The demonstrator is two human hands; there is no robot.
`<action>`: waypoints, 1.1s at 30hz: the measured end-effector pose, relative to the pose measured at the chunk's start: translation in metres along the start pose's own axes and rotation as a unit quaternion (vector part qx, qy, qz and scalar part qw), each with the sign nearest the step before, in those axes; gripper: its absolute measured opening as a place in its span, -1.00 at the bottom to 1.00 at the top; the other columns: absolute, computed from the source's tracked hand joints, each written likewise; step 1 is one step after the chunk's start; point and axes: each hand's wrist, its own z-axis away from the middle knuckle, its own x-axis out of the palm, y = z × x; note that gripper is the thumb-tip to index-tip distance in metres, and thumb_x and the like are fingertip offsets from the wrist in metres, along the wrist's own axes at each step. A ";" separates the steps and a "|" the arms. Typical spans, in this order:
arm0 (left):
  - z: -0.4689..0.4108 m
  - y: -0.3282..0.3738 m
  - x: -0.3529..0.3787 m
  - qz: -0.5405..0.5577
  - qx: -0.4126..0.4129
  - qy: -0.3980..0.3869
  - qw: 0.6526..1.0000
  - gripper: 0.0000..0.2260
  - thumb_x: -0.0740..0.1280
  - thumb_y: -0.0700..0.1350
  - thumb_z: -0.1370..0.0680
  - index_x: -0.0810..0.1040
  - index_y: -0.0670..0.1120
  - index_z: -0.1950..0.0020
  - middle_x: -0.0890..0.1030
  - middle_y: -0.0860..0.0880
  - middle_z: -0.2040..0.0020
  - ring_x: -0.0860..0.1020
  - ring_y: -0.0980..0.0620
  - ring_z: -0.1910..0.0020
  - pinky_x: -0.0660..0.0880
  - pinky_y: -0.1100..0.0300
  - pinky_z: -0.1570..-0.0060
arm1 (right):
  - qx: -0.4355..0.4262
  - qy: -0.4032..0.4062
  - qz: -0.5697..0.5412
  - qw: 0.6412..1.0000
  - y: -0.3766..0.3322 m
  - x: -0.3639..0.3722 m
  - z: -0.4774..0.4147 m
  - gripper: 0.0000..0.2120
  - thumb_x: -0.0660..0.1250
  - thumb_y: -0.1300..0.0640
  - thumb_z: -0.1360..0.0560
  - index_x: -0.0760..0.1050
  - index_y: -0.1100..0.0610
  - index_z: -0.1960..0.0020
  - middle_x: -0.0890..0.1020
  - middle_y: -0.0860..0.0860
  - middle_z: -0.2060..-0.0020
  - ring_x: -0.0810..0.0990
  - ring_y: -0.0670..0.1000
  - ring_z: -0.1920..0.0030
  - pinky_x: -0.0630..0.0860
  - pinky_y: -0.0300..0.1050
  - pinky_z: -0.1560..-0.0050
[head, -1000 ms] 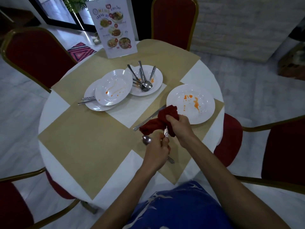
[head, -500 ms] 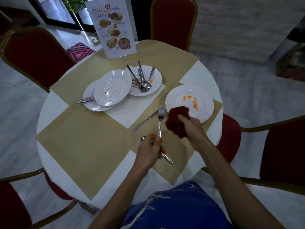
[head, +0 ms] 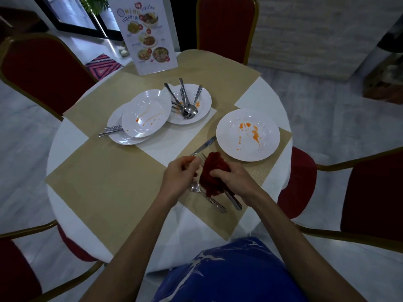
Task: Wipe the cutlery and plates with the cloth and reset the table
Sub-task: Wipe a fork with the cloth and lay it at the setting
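My left hand pinches a fork close to its tines. My right hand grips a crumpled red cloth that is wrapped round the fork's handle, whose end sticks out below the cloth. A spoon lies on the beige mat just under my hands. A knife lies beyond them, beside a white plate smeared with orange sauce. Farther left, a stained plate sits tilted on another plate, and a third plate holds several pieces of cutlery.
Two cutlery handles poke out from under the left plates. A menu stand is at the far edge of the round table. Red chairs with gold frames ring the table on all sides.
My left hand has shifted from the fork's handle up to its tine end. My right hand has brought the cloth back from near the plate and closed it round the handle.
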 end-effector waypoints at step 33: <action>-0.040 0.004 -0.034 0.086 -0.022 0.046 0.995 -0.77 0.44 -0.05 -0.56 0.66 -0.22 0.09 0.72 -0.17 0.15 0.62 0.05 0.28 0.57 0.10 0.20 | -0.034 -0.092 0.083 0.992 -0.024 0.001 0.012 -0.90 0.35 0.16 -0.59 0.58 0.07 -0.10 0.71 -0.02 0.09 0.70 -0.04 0.05 0.67 -0.13 0.08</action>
